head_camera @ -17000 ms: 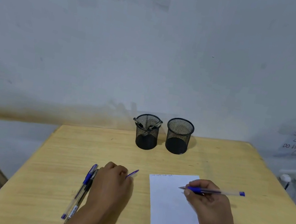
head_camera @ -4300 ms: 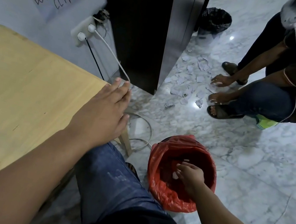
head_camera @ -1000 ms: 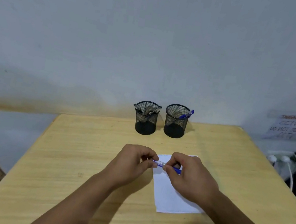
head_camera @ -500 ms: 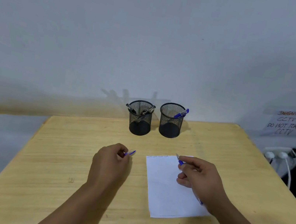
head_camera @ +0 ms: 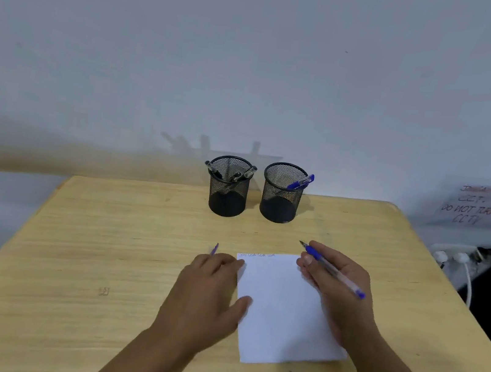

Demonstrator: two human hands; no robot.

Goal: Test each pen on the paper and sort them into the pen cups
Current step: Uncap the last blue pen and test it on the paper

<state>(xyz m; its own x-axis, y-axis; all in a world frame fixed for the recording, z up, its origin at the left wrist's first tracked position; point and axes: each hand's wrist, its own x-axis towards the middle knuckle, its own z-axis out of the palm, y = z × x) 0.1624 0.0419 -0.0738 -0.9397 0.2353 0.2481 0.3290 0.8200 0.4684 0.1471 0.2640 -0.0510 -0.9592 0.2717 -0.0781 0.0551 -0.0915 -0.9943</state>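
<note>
1. Pale wall is rising behind a wooden table (head_camera: 102,227), where two black mesh cups are standing side by side at the far edge.
2. Right hand (head_camera: 338,292) is pinching a blue pen (head_camera: 332,271) between its fingers (head_camera: 306,261), tip hovering just past the paper's far right corner.
3. Left hand (head_camera: 207,295) is resting on the left edge of the white paper (head_camera: 282,307), fingers curled around a blue pen cap (head_camera: 214,249), thumb lying on the sheet.
4. Left cup (head_camera: 229,187) is holding dark pens; right cup (head_camera: 282,193) is holding one blue pen.
5. Faint scribbles are showing along the paper's top edge.
</note>
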